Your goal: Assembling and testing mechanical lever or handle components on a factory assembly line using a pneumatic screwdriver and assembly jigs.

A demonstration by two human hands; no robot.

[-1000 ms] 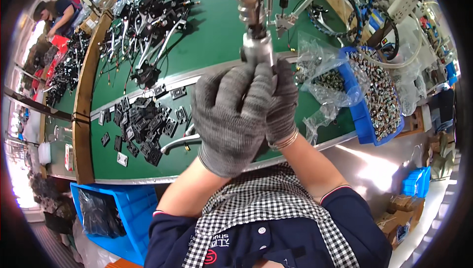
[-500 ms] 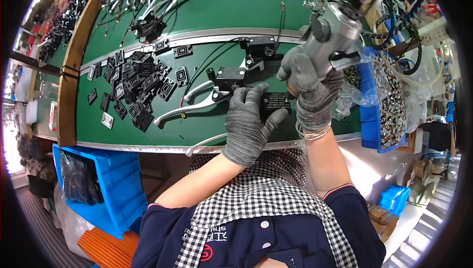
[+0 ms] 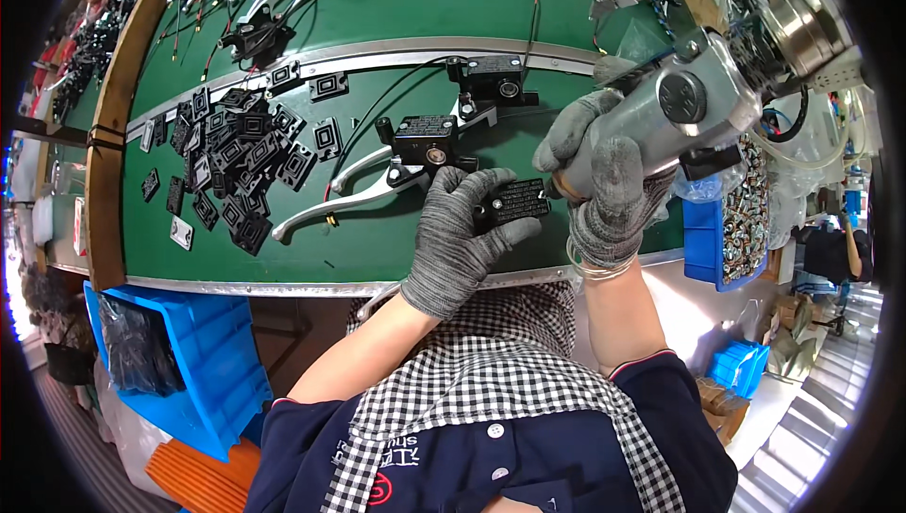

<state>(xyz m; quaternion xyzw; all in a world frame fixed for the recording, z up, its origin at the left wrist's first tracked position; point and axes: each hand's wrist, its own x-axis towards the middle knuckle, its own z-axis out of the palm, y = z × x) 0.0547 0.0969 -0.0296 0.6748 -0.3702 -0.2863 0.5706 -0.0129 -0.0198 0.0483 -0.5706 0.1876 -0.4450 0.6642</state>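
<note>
My left hand (image 3: 456, 235), in a grey knit glove, holds a black brake lever assembly with a rectangular cover plate (image 3: 514, 201) against the green table (image 3: 377, 239). My right hand (image 3: 604, 187), also gloved, grips a grey pneumatic screwdriver (image 3: 694, 102) whose tip points at the cover plate. A second brake assembly with a silver lever (image 3: 415, 150) lies just left of my left hand. A third black assembly (image 3: 486, 79) sits behind it.
A heap of black square cover plates (image 3: 241, 159) lies at the left of the table. A blue bin of screws (image 3: 741, 220) stands at the right edge. A blue crate (image 3: 203, 353) with a black bag sits below the table. More levers (image 3: 255, 3) lie at the back.
Both hands came down from a raised tool to the table. My left hand now holds the black assembly and my right hand has brought the screwdriver tip to its cover.
</note>
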